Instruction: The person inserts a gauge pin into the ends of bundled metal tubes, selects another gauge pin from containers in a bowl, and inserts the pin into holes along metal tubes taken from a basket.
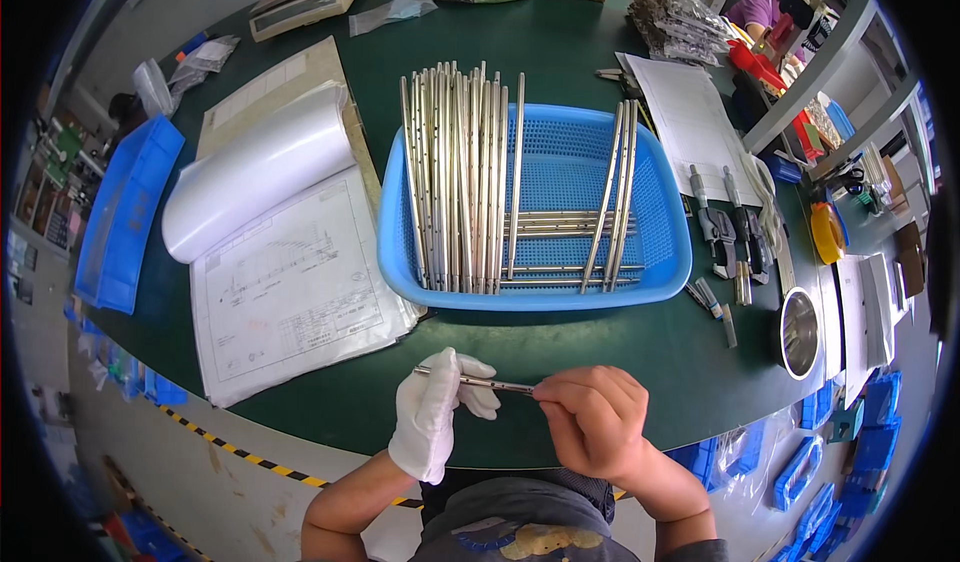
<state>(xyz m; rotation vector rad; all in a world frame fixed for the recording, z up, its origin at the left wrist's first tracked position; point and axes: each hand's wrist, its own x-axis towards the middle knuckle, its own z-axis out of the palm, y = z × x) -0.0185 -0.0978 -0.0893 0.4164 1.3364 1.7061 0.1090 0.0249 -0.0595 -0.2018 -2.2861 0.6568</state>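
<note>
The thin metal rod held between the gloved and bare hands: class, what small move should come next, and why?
Probably turn the thin metal rod slightly between the fingers to show another face. The white-gloved left hand and bare right hand each grip an end, level above the green table, with the blue plastic basket of similar rods just beyond.

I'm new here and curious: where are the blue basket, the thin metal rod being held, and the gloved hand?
blue basket (672,224): head view, right rim.
thin metal rod (505,387): head view, bare middle.
gloved left hand (430,412): head view, palm.
</note>
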